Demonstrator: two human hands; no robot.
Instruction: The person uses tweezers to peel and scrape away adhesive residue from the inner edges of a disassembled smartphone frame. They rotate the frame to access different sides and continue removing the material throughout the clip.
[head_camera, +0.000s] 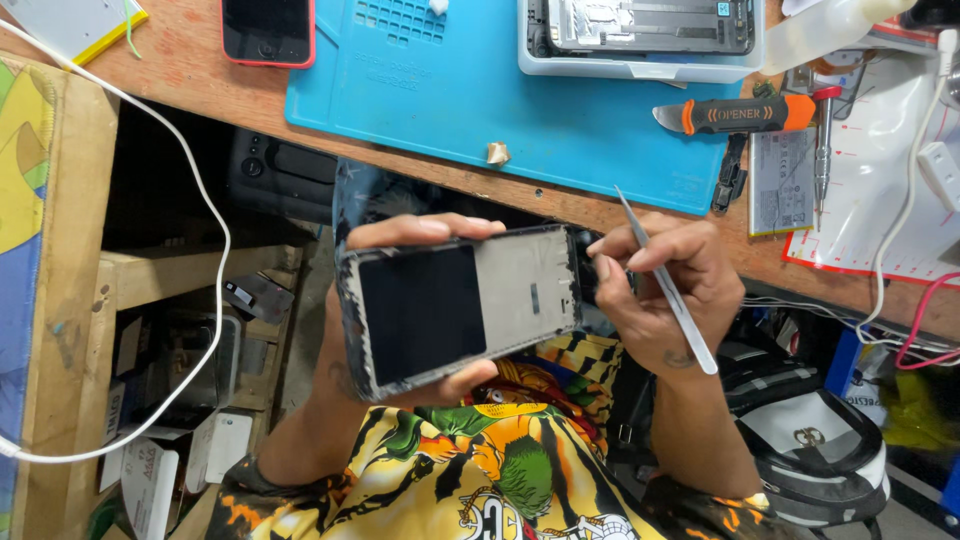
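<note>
Single head-worn view — looks steeply down, close over both hands (520, 300), facing the surface's (200, 70) near edge across the frame top.

I hold the grey rectangular phone frame with its dark inner panel (460, 305) in my left hand (400, 300), near me and below the edge of the brown wooden workbench (200, 75). My right hand (655, 290) sits just right of the frame, touching its right end, with the thin silver metal tweezers (665, 285) slanting across it. Far from me, on the bench, lies the blue rubber work mat (480, 100). A red-cased smartphone (268, 30) lies left of the mat. An opened grey device in a white tray (640, 35) rests on the mat's far right. Right of the mat lies the orange-and-black opening tool (735, 114).
</note>
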